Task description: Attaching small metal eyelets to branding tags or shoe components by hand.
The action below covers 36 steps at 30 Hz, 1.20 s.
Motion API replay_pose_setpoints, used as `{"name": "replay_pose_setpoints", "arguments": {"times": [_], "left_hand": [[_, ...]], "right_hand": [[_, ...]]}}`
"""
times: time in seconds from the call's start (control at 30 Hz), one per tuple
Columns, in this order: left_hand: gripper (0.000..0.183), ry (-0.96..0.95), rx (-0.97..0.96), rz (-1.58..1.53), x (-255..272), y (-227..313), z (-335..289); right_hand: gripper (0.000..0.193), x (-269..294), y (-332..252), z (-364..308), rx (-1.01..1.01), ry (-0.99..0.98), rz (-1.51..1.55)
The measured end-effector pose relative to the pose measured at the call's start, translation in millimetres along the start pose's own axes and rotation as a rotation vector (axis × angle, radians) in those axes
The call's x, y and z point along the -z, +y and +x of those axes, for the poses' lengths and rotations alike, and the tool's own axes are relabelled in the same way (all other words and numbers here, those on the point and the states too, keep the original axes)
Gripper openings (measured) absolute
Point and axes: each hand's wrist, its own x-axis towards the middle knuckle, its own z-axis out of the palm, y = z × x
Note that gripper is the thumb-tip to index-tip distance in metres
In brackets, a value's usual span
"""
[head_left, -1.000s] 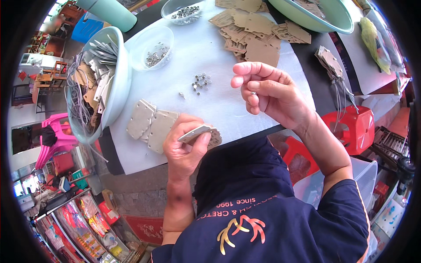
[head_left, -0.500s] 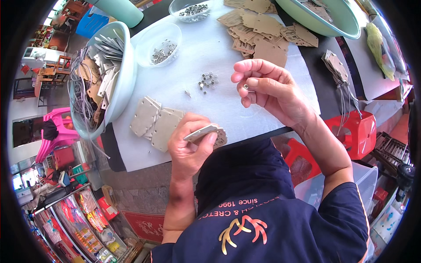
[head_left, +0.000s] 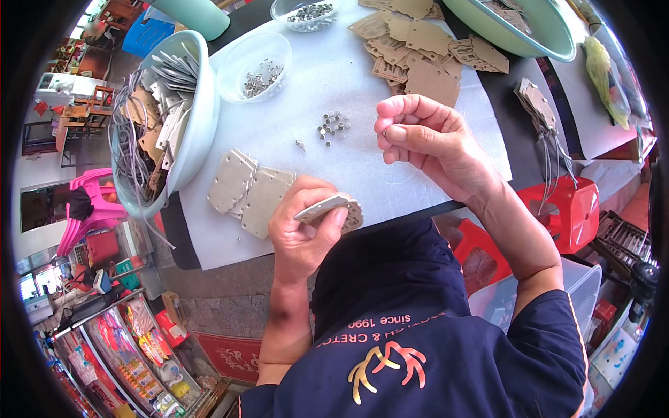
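My left hand (head_left: 296, 233), near the table's front edge, is closed round a few grey-beige board pieces (head_left: 326, 206), thumb on top. My right hand (head_left: 435, 143) hovers over the table to the right. Its thumb and forefinger pinch a tiny metal ring (head_left: 387, 132), mostly covered by the fingertips. Small round metal rings (head_left: 334, 120) lie loose on the white sheet (head_left: 293, 129) between the hands. Beside my left hand rest stacked grey boards (head_left: 261, 202) with holes along their edges.
A clear bowl (head_left: 230, 87) and another clear bowl (head_left: 280, 21) hold small metal parts. Brown boards (head_left: 432, 80) are piled at the far right. One green basin (head_left: 198, 139) with corded tags stands left, another green basin (head_left: 516, 42) far right. Corded tags (head_left: 536, 108) lie nearby.
My right thumb and forefinger have closed further over the metal ring, now less visible. My left hand keeps its hold on the boards almost unmoved.
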Motion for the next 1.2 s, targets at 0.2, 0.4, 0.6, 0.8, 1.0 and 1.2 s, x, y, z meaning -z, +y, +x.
{"name": "replay_pose_setpoints", "arguments": {"times": [0.2,0.4,0.6,0.8,1.0,1.2], "left_hand": [[0.014,0.019,0.006,-0.016,1,-1,-2],[0.012,0.040,0.034,-0.054,0,-1,0],[0.013,0.022,-0.031,-0.075,-1,-4,0],[0.011,0.022,-0.022,-0.060,0,-6,-1],[0.012,0.016,-0.031,-0.091,-2,-7,-1],[0.012,0.029,-0.038,-0.112,0,-9,-2]], "right_hand": [[0.014,-3,0,-3,0.123,0.032,-0.301],[0.011,4,-5,-7,0.585,-0.083,-1.540],[0.013,8,-3,-1,0.557,-0.101,-1.492],[0.015,12,-1,3,0.528,-0.088,-1.453],[0.012,17,-23,15,0.510,-0.276,-1.574],[0.012,4,-44,16,0.225,-0.161,-1.515]]}}
